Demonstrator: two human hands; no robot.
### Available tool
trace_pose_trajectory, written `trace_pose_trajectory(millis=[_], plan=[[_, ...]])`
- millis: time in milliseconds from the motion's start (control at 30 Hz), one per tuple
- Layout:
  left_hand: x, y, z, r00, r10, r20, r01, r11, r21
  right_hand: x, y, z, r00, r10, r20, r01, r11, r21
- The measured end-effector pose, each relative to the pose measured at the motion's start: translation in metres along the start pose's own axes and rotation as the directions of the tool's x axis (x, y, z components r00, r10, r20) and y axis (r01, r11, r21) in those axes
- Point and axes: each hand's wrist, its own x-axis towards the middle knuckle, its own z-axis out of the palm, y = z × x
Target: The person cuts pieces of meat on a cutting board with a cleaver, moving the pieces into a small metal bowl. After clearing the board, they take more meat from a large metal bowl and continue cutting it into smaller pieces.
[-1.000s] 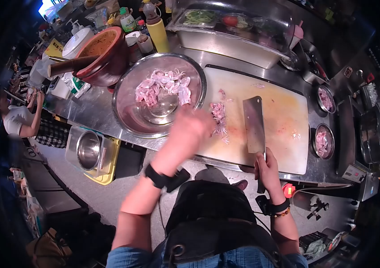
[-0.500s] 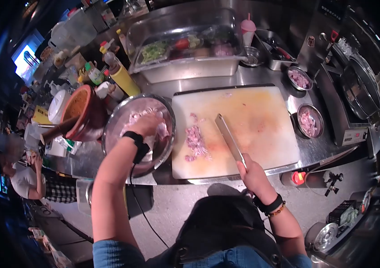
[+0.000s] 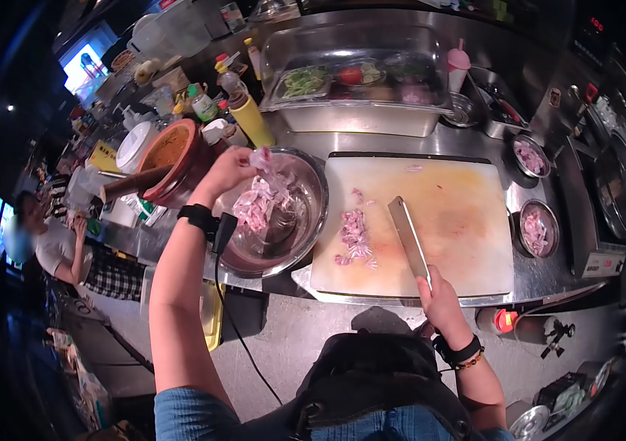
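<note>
Above the left rim of a steel bowl (image 3: 305,242), my left hand (image 3: 230,170) pinches a piece of pale pink meat (image 3: 261,158). More pink meat pieces (image 3: 260,206) lie in that bowl. My right hand (image 3: 439,298) is wrapped round the handle of a cleaver (image 3: 408,235), whose blade stands over the white cutting board (image 3: 474,257). Left of the blade, a small heap of chopped pink meat (image 3: 354,237) rests on the board.
A steel tray with vegetables (image 3: 357,117) sits behind the board. Right of it stand two small meat bowls (image 3: 538,229). At left are a clay mortar (image 3: 173,165), its pestle, bottles (image 3: 250,121) and another person (image 3: 59,250).
My left hand has risen out of the bowl, now with a piece of meat in its fingers. The view has shifted, so the counter appears further right. My right hand still holds the cleaver.
</note>
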Motion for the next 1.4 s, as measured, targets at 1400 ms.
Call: trace_pose_trajectory(millis=[1400], plan=[[-0.053, 0.346, 0.330, 0.960, -0.175, -0.219, 0.185, 0.982, 0.027, 0.055, 0.107, -0.196, 0.942, -0.112, 0.315, 0.046, 0.977, 0.209]])
